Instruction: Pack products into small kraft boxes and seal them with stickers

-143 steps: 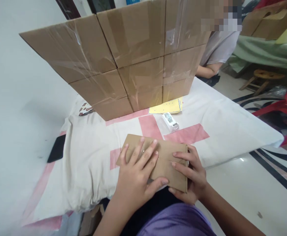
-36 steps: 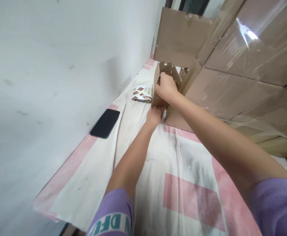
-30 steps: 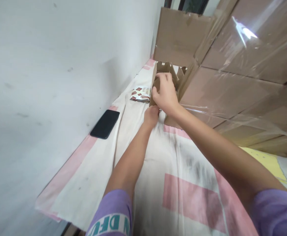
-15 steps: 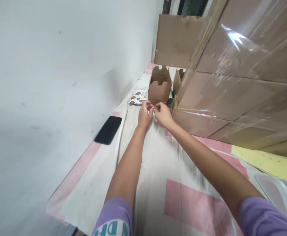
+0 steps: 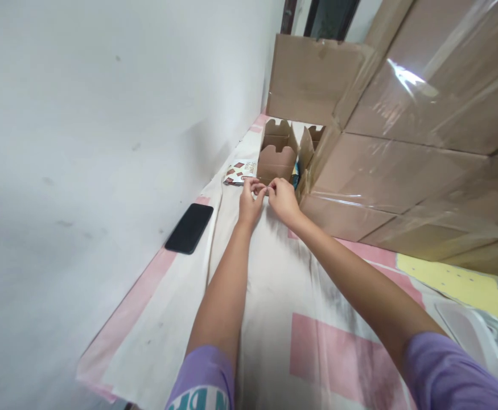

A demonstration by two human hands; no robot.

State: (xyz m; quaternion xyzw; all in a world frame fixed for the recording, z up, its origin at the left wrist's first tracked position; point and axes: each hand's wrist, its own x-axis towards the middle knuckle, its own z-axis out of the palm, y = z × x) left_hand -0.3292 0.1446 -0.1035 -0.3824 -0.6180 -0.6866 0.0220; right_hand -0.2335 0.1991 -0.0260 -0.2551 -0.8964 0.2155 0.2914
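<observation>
My left hand point(image 5: 250, 200) and my right hand point(image 5: 282, 199) reach far forward and meet just in front of a small folded brown cardboard box point(image 5: 276, 157). The fingertips of both hands are pinched together around something small that I cannot make out. The box stands upright with its top flaps open, a little beyond my fingers and not touched. A second small brown box point(image 5: 311, 145) stands right of it, partly hidden behind the wall of taped cartons point(image 5: 411, 142).
A black phone point(image 5: 189, 228) lies on the white and pink cloth point(image 5: 274, 296) near the white wall. A printed packet point(image 5: 239, 171) lies left of the small box. A yellow sheet point(image 5: 453, 282) and a clear plastic thing point(image 5: 479, 336) lie at right.
My right hand has left the top of the small box and come down to meet my left hand. Both hands have drawn back slightly from the box, fingertips pinched together.
</observation>
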